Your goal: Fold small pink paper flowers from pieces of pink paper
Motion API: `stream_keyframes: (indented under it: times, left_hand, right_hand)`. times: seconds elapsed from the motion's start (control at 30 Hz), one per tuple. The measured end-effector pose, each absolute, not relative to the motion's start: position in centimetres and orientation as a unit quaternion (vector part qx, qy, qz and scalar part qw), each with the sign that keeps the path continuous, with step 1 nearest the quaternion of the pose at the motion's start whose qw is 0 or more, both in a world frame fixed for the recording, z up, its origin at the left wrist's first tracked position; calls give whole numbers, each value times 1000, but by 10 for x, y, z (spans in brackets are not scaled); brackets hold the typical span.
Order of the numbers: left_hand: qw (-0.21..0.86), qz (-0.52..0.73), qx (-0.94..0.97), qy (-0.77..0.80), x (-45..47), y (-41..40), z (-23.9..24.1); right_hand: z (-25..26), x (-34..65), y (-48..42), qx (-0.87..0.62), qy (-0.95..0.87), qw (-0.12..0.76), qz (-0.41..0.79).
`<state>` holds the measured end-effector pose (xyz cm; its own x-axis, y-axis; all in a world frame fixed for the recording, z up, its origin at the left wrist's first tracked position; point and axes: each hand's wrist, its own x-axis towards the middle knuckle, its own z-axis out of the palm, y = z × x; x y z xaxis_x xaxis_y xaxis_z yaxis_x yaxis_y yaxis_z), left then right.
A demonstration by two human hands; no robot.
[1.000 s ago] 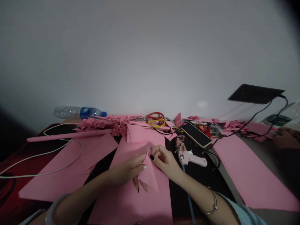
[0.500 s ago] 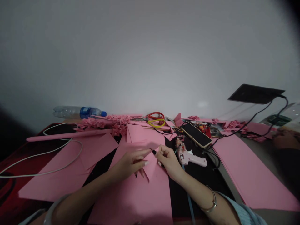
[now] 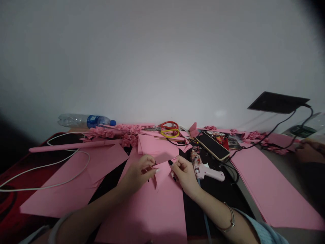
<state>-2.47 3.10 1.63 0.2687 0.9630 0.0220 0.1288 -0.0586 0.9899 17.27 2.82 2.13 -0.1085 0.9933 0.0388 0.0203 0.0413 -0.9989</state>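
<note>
Between my two hands is a small piece of pink paper (image 3: 163, 174), raised above a large pink sheet (image 3: 149, 213). My left hand (image 3: 138, 174) pinches its left edge between thumb and fingers. On the other side, my right hand (image 3: 184, 174) is closed on the upper right corner, thumb on top. The paper's lower end hangs at a tilt over the sheet. Right of my right hand lies a pale pink glue gun (image 3: 207, 172), and behind it a phone (image 3: 213, 145) in a light case.
Scissors (image 3: 169, 130) with red and yellow handles lie behind the hands, beside pink paper flowers (image 3: 127, 132). A plastic bottle (image 3: 76, 121) rests on its side back left. A white cable (image 3: 83, 169) loops at left. Another person's hand (image 3: 309, 152) is far right, near stacked pink sheets (image 3: 274, 193).
My left hand has moved slightly left, its fingers curling from a flat reach across the paper into a pinch on its edge. The paper has turned a little; my right hand keeps its hold.
</note>
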Motion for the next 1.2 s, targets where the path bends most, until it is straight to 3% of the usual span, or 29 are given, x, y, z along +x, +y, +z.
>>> stream_keyframes:
  times: [1.2]
  left_hand:
    - [512, 442, 567, 471, -25, 35, 27]
  right_hand:
    - [24, 172, 27, -451, -557, 478, 507]
